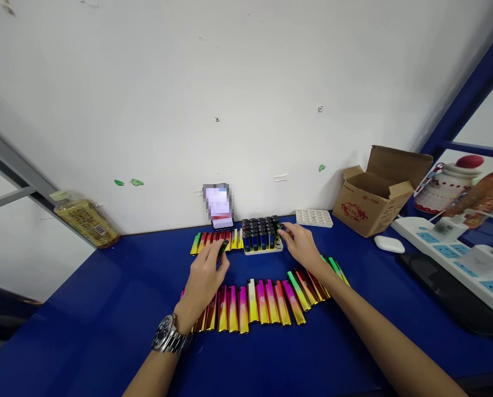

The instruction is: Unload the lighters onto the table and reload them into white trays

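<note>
- Left hand (204, 271) is pinching a slanting dark piece (222, 250), left of the tray (263, 252).
- Right hand (301, 242), nearer, is pinching a second piece (279, 226) at its right end.

Front lighters (232, 311): gold btms fading to magenta, red or grn; one wht-topped
Back lighters (197, 242): gold w/ red or grn ends
Racked pcs (255, 241): dk blue, blk tops
Rack (265, 252): wht
Counter (106, 320): deep blue
Wall (167, 82): off-wht, grn patches (136, 182)
Box (354, 209): tan-brn, red print
Bottle (87, 221): yellowish, dk print
Watch (167, 335): silver, dk dial
Strip (439, 242): wht, lt-blue sockets
Pouch (440, 295): blk
Case (389, 243): wht
</note>
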A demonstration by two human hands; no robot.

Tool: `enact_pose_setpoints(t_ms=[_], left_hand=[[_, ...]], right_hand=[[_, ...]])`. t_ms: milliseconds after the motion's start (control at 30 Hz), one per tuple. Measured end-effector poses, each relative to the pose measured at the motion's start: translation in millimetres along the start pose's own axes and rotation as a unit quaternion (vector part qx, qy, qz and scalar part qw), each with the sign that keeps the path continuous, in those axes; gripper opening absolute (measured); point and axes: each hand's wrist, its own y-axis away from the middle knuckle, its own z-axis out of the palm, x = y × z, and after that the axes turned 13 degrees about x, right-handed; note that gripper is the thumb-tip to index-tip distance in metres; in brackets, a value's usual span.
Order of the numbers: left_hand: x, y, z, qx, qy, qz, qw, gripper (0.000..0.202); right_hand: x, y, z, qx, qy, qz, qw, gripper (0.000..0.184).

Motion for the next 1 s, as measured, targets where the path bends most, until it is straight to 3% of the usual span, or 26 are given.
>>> enact_pose_setpoints(t_ms=[133, 267, 333, 433, 567, 633, 767, 867, 1000], left_hand=[[12, -1, -1.7, -0.045, 0.095, -0.020, 0.994, 0.030], [23, -3, -3.8, -0.056, 0.158, -0.088, 0.982, 0.026], [26, -4, -4.0, -0.054, 0.179, -0.110, 0.976, 0.024], [30, -3, -2.9, -0.061, 0.219, -0.149, 0.962, 0.022], [33, 2, 0.1, -0.085, 0.285, -0.188, 0.936, 0.023], [33, 4, 1.0, -0.085, 0.306, -0.184, 0.930, 0.025], [35, 1, -0.5, -0.052, 0.278, -0.145, 0.948, 0.022], [36, -4, -3.5, -0.032, 0.220, -0.119, 0.968, 0.018], [37, -6, -6.1, -0.050, 0.205, -0.095, 0.973, 0.022]], right_hand=[[-7, 2, -3, 0.046, 0.057, -0.018, 0.997, 0.043], [-26, 8, -8, 0.111, 0.003, -0.061, 0.992, 0.030], [-39, 14, -9, 0.071, -0.053, -0.106, 0.990, 0.023], [-57, 26, -7, -0.065, -0.114, -0.134, 0.982, 0.017], [-70, 37, -2, -0.198, -0.172, -0.093, 0.960, 0.038], [-72, 38, 0, -0.235, -0.203, -0.085, 0.947, 0.037], [-70, 37, 2, -0.222, -0.222, -0.078, 0.946, 0.014], [-67, 37, 3, -0.189, -0.236, -0.012, 0.953, 0.017], [-68, 36, 2, -0.208, -0.373, 0.135, 0.894, 0.007]])
